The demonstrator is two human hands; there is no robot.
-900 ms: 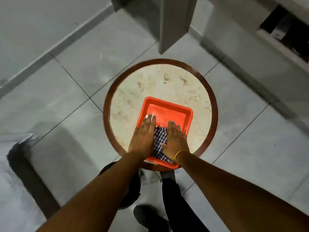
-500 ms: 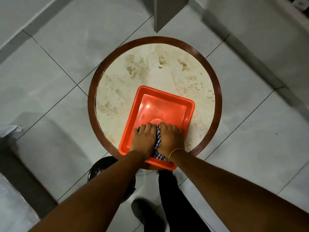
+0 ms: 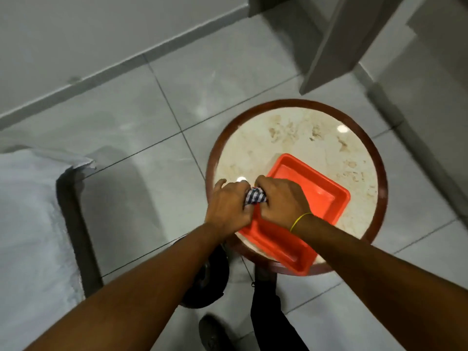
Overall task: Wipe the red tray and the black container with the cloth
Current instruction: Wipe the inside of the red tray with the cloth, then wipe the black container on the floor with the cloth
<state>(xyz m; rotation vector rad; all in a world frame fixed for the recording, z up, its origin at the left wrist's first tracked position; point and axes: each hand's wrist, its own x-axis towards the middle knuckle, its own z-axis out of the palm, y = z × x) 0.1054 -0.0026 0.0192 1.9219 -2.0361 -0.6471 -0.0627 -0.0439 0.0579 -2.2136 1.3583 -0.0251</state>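
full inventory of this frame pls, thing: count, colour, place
red tray: 1, red-orange, on the table, near edge overhanging toward the person
cloth: 1, dark-and-white check, bunched between both hands at the tray's left edge
round table: 1, cream marbled top, brown rim, right of centre
black container: 1, black, on the floor under the left forearm, mostly hidden
white fabric: 1, white, far left
left hand: 1, gripping cloth
right hand: 1, gripping cloth, yellow wristband
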